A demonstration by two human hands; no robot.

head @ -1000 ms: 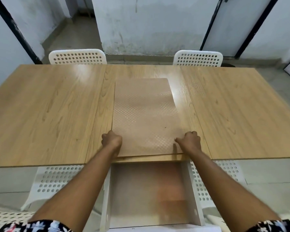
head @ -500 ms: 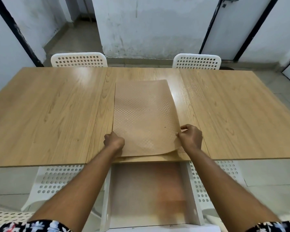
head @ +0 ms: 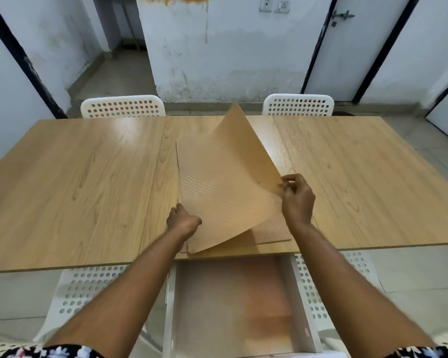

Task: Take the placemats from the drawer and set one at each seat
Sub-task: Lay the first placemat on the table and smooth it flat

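- We are seeing the top placemat (head: 225, 182) curling up off the stack (head: 272, 232) at the table's (head: 75, 187) near edge, above the open drawer (head: 233, 303).
- The right hand (head: 296, 200) is pinching its right edge, fingers closed on it.
- The left hand (head: 183, 220) is curling closed, pressing on the mat's left edge.

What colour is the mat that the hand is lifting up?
The top placemat is tan with a small dotted pattern, seen in the head view.
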